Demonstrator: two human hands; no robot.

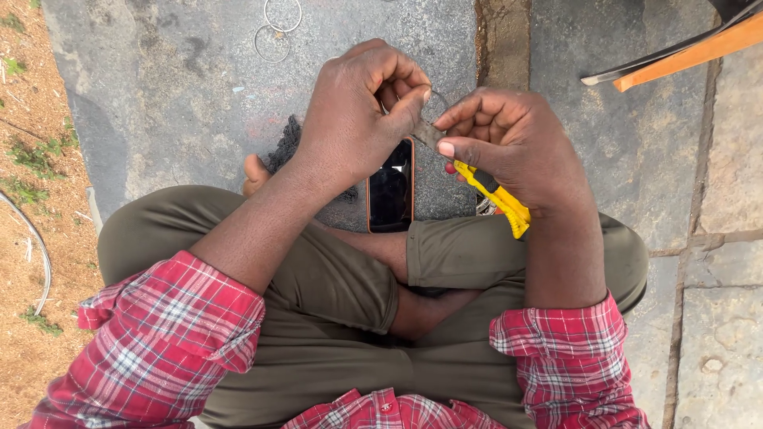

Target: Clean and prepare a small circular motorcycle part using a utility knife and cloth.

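1. Utility knife (497, 199), yellow and black plastic with a thin grey metal blade, sits in the right hand (517, 147) above the crossed legs; it looks light, stiff and sharp, best held by the handle.
2. Right grip is closed around the handle.
3. Left hand (358, 111) pinches a thin wire ring (433, 97) against the blade; the ring looks springy and slippery.
4. Dark phone (391, 187) lies below on rough grey stone floor (175, 87), beside 2 more wire rings (278, 28).

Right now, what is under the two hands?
Under the left hand and right hand lies a dark phone on the stone ground. The yellow knife hides a metal thing below it; the left hand covers part of a dark tuft.
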